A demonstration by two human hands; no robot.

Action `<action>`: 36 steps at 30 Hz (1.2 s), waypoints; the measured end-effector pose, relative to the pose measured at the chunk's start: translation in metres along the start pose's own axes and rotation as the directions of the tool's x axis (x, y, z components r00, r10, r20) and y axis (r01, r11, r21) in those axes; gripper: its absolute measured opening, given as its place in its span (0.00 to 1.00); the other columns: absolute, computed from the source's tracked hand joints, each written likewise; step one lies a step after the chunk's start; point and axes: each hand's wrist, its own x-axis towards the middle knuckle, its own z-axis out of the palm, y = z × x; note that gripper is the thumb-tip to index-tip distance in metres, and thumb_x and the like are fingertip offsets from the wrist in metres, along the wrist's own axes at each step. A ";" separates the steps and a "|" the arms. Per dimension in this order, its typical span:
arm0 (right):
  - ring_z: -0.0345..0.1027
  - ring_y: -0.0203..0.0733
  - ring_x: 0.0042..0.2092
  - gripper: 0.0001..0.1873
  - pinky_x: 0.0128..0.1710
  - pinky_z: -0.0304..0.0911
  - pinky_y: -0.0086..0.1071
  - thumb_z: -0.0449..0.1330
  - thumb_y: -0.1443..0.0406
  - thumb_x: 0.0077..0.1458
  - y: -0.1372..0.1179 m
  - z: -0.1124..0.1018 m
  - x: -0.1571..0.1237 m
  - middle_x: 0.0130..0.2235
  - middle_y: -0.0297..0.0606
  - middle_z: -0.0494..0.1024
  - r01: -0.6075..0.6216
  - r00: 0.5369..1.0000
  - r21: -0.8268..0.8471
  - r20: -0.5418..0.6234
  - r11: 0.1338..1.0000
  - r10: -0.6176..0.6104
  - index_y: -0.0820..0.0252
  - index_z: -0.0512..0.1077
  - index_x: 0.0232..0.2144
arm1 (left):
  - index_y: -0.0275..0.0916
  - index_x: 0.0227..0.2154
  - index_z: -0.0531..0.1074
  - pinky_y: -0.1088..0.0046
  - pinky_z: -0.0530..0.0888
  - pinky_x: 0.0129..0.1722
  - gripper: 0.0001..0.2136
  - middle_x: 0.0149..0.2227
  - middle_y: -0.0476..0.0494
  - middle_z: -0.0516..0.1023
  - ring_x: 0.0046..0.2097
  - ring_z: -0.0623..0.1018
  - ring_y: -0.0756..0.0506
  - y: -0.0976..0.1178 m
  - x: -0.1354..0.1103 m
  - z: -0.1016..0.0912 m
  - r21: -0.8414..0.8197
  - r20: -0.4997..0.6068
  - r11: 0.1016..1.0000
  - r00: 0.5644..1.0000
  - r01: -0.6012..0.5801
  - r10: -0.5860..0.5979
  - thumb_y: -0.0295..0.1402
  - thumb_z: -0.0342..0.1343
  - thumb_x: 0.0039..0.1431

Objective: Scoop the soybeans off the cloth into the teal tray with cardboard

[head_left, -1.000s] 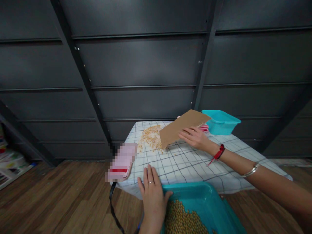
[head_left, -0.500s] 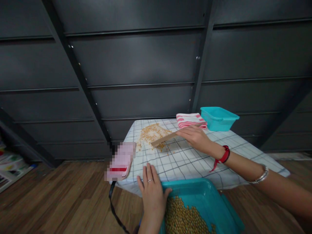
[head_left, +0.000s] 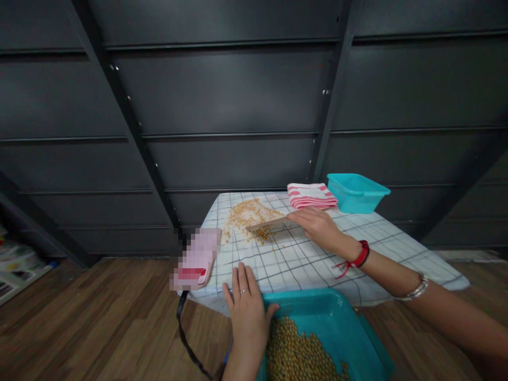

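My right hand [head_left: 319, 227] is closed around one end of a flat wooden strip [head_left: 270, 223], held low and slanting. The strip's other end reaches into a spread heap of small yellow grains or beans [head_left: 248, 214] mixed with something white. At the table's near edge, my left hand [head_left: 248, 309] lies with fingers stretched out and holds nothing. Its thumb rests over the rim of a teal tub [head_left: 329, 312] with round brownish-yellow beans [head_left: 297, 352] inside.
A checked cloth [head_left: 293, 264] covers the table. At the back right are a folded pink-and-white towel [head_left: 311, 197] and a turquoise basin [head_left: 357, 193]. A pink phone-like item [head_left: 198, 256], blurred, lies at the left edge with a black strap [head_left: 182, 323]. Dark panels [head_left: 230, 95] stand behind.
The strip has turned so its narrow edge shows more, and its tip has shifted slightly right. My right forearm has moved a little left; my left hand stays in place.
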 end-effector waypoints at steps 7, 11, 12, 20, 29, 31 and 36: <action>0.68 0.38 0.38 0.25 0.38 0.61 0.34 0.45 0.80 0.42 0.004 -0.014 -0.011 0.37 0.37 0.76 0.023 0.999 0.010 -0.047 1.000 -0.022 0.61 0.69 0.41 | 0.29 0.56 0.55 0.42 0.57 0.54 0.34 0.58 0.24 0.58 0.59 0.59 0.31 0.002 0.001 -0.003 -0.020 0.008 1.000 1.000 0.004 -0.003 0.36 0.55 0.45; 0.68 0.39 0.38 0.25 0.38 0.62 0.35 0.45 0.80 0.43 0.005 -0.009 -0.008 0.38 0.37 0.76 0.003 0.997 -0.014 -0.071 1.000 -0.004 0.60 0.69 0.41 | 0.28 0.54 0.57 0.43 0.57 0.54 0.32 0.58 0.25 0.60 0.58 0.60 0.32 0.003 0.002 -0.006 -0.020 0.007 1.000 1.000 0.018 -0.017 0.35 0.55 0.45; 0.68 0.39 0.38 0.24 0.38 0.62 0.35 0.45 0.79 0.43 0.004 -0.008 -0.007 0.37 0.37 0.76 -0.002 0.998 -0.008 -0.060 1.000 0.001 0.60 0.69 0.41 | 0.27 0.54 0.57 0.43 0.57 0.54 0.32 0.58 0.25 0.60 0.58 0.60 0.32 0.003 0.002 -0.006 -0.018 0.007 1.000 1.000 0.019 -0.019 0.36 0.56 0.45; 0.68 0.38 0.38 0.23 0.36 0.62 0.33 0.45 0.79 0.45 -0.005 -0.016 -0.018 0.36 0.38 0.76 0.040 0.999 0.018 -0.031 0.999 -0.039 0.62 0.69 0.41 | 0.28 0.54 0.58 0.43 0.57 0.54 0.32 0.57 0.25 0.61 0.59 0.59 0.32 0.005 0.003 -0.011 -0.036 0.025 0.999 0.999 0.039 -0.038 0.36 0.57 0.45; 0.69 0.38 0.38 0.22 0.37 0.65 0.34 0.46 0.78 0.46 -0.004 -0.032 -0.028 0.37 0.38 0.77 0.015 0.999 0.047 -0.039 0.999 -0.013 0.61 0.69 0.41 | 0.25 0.52 0.60 0.44 0.60 0.53 0.32 0.56 0.26 0.63 0.57 0.61 0.32 0.007 0.005 -0.016 -0.034 0.018 0.998 0.999 0.043 -0.042 0.35 0.59 0.43; 0.70 0.38 0.38 0.22 0.37 0.65 0.34 0.46 0.79 0.45 -0.004 -0.030 -0.025 0.37 0.38 0.77 0.013 0.999 0.037 -0.052 0.999 -0.011 0.61 0.69 0.41 | 0.26 0.52 0.60 0.44 0.60 0.53 0.32 0.56 0.26 0.63 0.57 0.61 0.32 0.007 0.005 -0.015 -0.029 0.008 0.999 0.999 0.040 -0.039 0.35 0.58 0.43; 0.70 0.37 0.38 0.23 0.36 0.66 0.33 0.45 0.80 0.44 -0.005 -0.024 -0.025 0.36 0.37 0.77 0.023 0.999 0.034 -0.044 0.999 -0.022 0.61 0.69 0.40 | 0.25 0.53 0.59 0.44 0.61 0.53 0.33 0.57 0.25 0.62 0.57 0.61 0.31 0.005 0.005 -0.013 -0.012 0.015 1.000 1.000 0.027 -0.027 0.35 0.59 0.43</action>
